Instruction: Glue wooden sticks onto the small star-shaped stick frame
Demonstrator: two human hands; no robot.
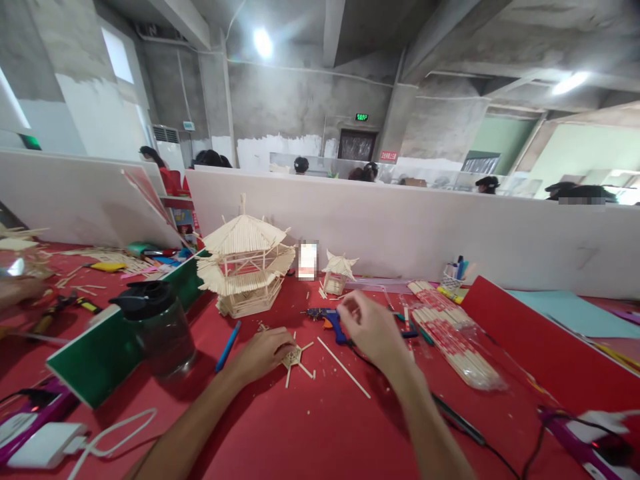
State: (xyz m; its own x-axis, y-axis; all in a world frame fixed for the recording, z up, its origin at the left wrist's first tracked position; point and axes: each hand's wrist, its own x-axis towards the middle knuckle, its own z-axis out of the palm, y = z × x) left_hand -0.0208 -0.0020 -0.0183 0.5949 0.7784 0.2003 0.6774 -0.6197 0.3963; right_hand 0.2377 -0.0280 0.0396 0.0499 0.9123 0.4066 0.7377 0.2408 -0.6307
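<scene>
My left hand rests low over the red table, its fingers curled at the left edge of a small spoked frame of thin wooden sticks, which lies flat. My right hand hovers just right of a blue hot glue gun, thumb and fingers brought together; whatever they pinch, if anything, is too small to make out. Between my forearms lies one loose wooden stick. Behind my hands stand a large two-roofed stick pavilion and a small stick pavilion.
A blue pen and a dark-lidded water bottle stand left, beside a green board. Bagged wooden sticks lie right, near a red board. A dark corded tool lies by my right forearm. Another person's hand is far left.
</scene>
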